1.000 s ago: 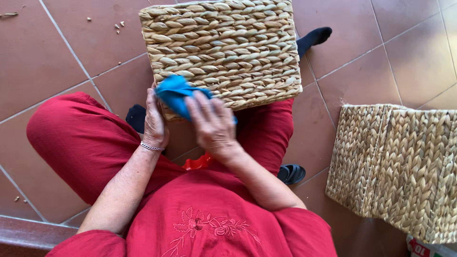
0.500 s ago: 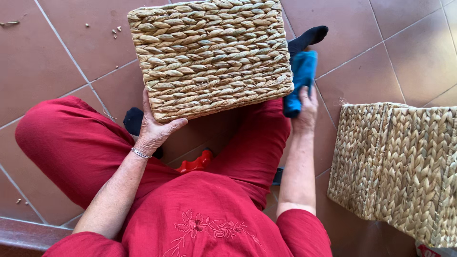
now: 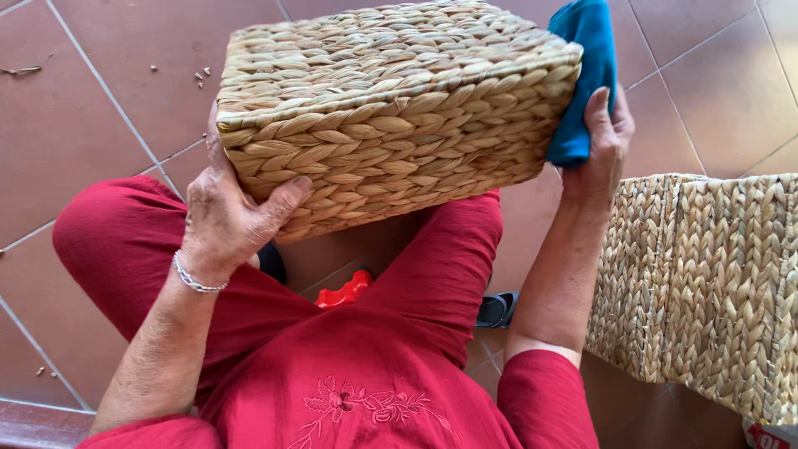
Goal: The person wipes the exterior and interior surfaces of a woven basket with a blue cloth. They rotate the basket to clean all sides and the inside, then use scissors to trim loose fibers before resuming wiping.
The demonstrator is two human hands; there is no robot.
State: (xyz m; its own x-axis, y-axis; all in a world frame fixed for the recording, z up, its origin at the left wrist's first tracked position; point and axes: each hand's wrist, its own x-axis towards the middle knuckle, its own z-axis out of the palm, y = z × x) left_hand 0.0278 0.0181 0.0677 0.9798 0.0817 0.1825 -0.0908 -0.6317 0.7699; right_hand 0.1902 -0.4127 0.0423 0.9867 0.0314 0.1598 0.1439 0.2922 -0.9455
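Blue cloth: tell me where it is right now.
In the head view, the blue cloth is at the upper right, pressed by the right hand against the right side of the woven basket, which the left hand steadies.

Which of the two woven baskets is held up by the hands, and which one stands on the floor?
The basket in the middle is held up: the left hand grips its corner, the right hand presses a blue cloth to its side. The other basket stands on the floor, untouched.
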